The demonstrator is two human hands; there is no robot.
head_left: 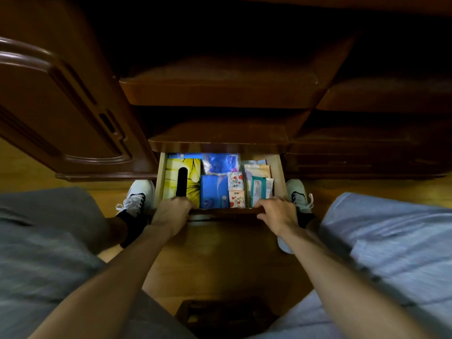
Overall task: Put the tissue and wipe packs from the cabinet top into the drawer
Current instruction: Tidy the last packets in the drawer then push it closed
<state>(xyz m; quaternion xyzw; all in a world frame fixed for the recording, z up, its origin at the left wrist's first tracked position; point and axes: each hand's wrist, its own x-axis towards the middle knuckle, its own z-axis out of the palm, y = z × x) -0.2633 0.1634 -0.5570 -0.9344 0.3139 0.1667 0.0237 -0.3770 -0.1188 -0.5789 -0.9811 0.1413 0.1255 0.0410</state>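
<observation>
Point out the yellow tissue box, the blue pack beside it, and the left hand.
yellow tissue box [193,178]: head view, on its printed top, right of the dark slot.
blue pack [213,192]: head view, middle of its face.
left hand [171,211]: head view, back of the hand.

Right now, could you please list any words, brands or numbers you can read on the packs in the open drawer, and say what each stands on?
None can be read.
Small cat-print tissue packs: a short printed label, too blurred to read.
Blue pack: a small round logo, illegible.
Teal-edged wipe pack: print too small to read.
Yellow tissue box: pattern only, no text visible.
</observation>
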